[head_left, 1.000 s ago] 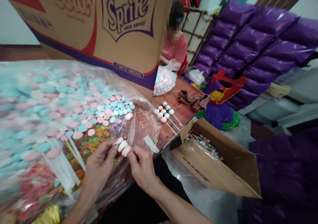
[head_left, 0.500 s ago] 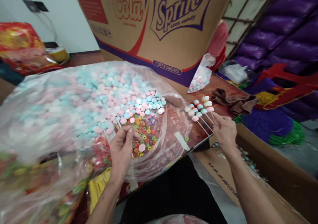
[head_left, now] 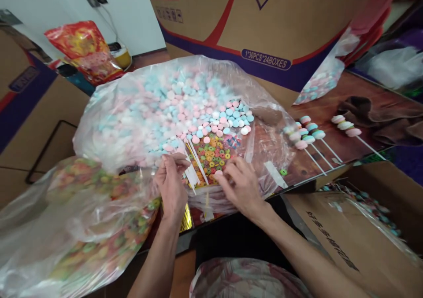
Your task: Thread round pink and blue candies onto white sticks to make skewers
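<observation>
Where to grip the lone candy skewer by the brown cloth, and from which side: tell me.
The candy skewer is probably best gripped by its bare stick, from the person's side of the table: thin and straight, it points toward the near edge, clear of the other skewers, while rounded candies fill the far end.

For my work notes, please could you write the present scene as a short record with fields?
Left hand: beside white sticks; grip unclear
Right hand: close to a pink candy; grip unclear
Between hands: coloured rings
Beyond hands: clear bag with pink, blue and white candies
Table right: four skewers, three grouped, one apart, nearest the brown cloth
Lower right: open carton
</observation>
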Available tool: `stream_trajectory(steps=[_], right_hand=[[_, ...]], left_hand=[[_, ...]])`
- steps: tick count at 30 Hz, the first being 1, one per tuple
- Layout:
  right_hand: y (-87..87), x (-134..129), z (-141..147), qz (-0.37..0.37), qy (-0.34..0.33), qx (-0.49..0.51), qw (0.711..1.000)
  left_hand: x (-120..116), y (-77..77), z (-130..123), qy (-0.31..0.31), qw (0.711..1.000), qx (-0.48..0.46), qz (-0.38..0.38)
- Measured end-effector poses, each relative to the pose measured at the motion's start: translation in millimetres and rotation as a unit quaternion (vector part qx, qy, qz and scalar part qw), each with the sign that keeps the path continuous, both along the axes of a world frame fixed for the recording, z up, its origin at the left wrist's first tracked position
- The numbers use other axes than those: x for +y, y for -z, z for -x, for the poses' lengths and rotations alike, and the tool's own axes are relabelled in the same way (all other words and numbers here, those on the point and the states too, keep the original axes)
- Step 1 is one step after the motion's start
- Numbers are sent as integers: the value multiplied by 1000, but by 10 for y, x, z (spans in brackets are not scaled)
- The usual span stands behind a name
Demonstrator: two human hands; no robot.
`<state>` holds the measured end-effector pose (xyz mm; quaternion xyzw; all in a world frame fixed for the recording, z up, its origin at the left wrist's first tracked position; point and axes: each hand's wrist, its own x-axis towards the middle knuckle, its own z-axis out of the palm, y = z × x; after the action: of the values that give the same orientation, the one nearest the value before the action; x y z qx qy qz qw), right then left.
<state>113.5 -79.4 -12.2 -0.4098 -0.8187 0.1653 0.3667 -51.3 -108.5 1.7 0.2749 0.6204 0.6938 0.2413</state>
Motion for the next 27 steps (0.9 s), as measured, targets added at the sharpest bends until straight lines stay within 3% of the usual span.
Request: stream_trajectory(steps=[4,7,10,14,16,19,22,24,27], right_hand=[[-79,83,526,12,-19,-150,988],[-118,158,767,48,-24,-237,970],[-144,214,836,108,-20,-245,963],[-208,289,724,212,-21,-196,957],[-238,304,592,235,-15,-163,958],[-237,295,282,234,0,-89,968],[-178,282,-119,231,22,-21,973],[-118,274,-361,247,27,18,969],[-6,242,-577,274,26,81,958]], left_hand=[[-73,-33,37,17,999,-33,2],[-105,-37,47,20,999,-28,1],[-99,-47,89,24,999,21,15],[88,-64,228,85,981,157,79],[272,-61,302,105,950,271,110],[567,-37,359,121,868,448,177],[756,0,348,138,791,529,275],[794,22,328,137,761,552,314],[756,35,316,136,746,576,306]])
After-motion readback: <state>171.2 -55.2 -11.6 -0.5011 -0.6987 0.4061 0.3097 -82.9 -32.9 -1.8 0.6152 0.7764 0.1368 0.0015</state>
